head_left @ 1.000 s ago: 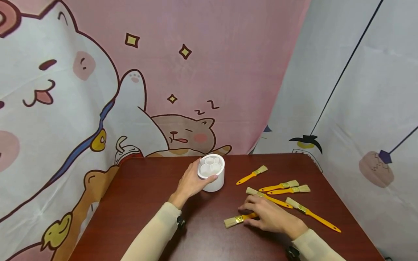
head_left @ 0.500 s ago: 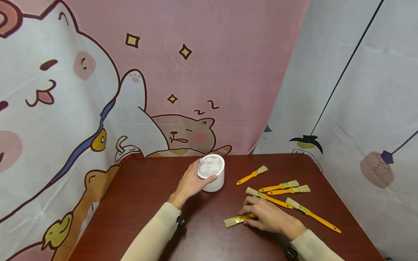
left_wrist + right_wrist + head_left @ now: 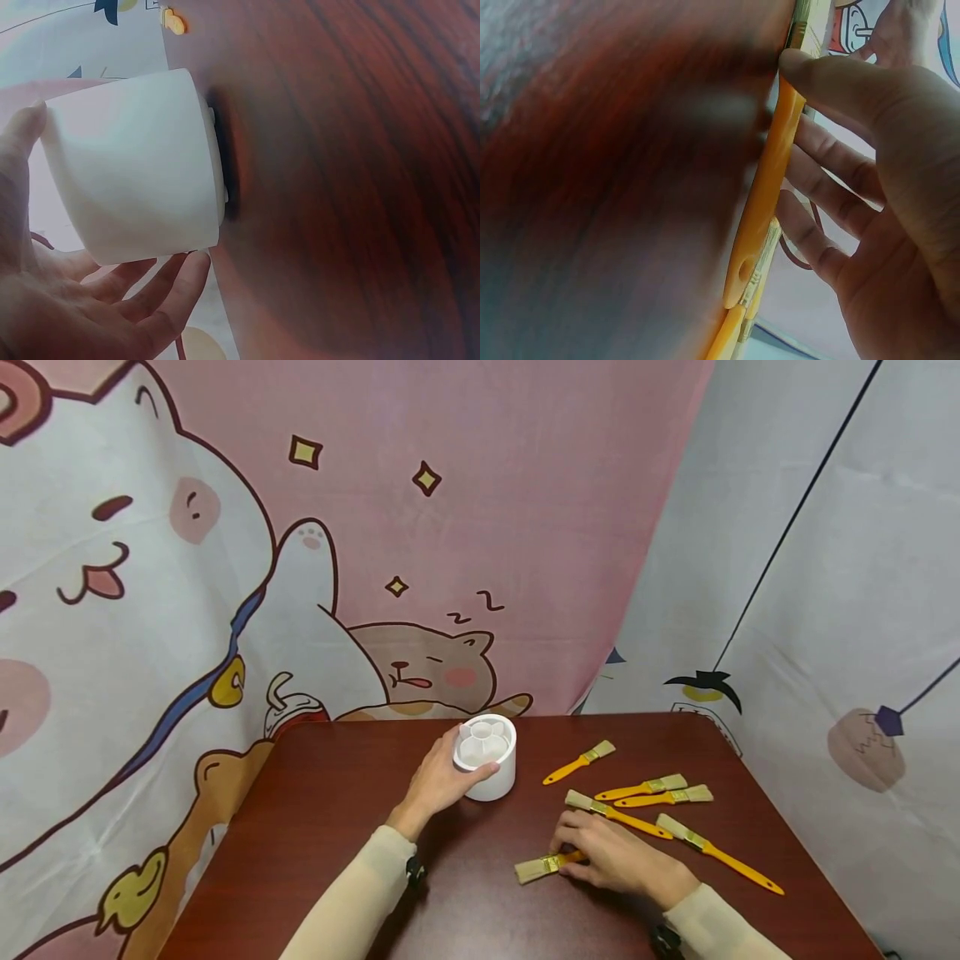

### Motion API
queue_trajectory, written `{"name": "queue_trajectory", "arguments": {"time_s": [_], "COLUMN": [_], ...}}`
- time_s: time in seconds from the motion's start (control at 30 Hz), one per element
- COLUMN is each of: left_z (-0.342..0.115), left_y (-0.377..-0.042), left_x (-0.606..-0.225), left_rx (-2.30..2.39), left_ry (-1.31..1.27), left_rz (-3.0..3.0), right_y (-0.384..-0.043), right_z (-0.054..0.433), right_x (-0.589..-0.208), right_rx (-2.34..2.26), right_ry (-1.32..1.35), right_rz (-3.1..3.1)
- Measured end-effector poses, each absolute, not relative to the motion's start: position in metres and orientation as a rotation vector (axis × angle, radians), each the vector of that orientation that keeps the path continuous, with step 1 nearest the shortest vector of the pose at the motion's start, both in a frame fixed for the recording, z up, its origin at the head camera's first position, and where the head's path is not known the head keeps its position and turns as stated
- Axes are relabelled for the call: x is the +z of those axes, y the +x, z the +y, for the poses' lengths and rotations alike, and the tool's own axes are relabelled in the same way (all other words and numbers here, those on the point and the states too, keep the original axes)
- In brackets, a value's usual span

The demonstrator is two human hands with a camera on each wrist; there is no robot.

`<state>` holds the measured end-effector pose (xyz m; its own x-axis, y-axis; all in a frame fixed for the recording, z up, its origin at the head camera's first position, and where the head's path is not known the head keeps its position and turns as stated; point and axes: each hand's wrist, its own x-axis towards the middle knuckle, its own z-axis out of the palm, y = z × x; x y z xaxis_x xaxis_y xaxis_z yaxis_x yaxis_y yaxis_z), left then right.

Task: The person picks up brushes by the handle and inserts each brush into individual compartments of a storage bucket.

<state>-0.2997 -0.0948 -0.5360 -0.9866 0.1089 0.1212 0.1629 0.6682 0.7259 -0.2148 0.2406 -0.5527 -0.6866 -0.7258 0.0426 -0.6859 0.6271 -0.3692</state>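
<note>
White cup (image 3: 497, 783) at 12 o'clock, gripped in my L hand (image 3: 437, 781); R hand (image 3: 615, 852) pinches yellow-handled brush (image 3: 536, 869) approx. 1 o'clock; careless lift might bump adj. brush (image 3: 630, 822) just beyond.

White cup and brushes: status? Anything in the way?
Left hand grips white cup, upright. Right hand pinches nearest brush by its handle. Five other brushes lie right of cup; one, just beyond that hand, might crowd it.
</note>
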Motion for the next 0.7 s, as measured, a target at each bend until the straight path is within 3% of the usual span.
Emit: {"name": "queue_trajectory", "arguments": {"time_s": [0.23,0.7], "left_z": [-0.0947,-0.0976], "left_y": [-0.3000,-0.3004], "left_x": [-0.5363,-0.5356], "left_rx": [-1.234,-1.253], "left_ry": [-0.235,-0.228], "left_rz": [-2.813,-2.802], "right_y": [-0.2173,-0.2213], "right_z": [0.2377,0.2361], "right_x": [-0.5494,-0.5502], "right_rx": [-0.579,-0.610], "right_ry": [-1.090,-1.202], "right_rz": [2.680,2.688]}}
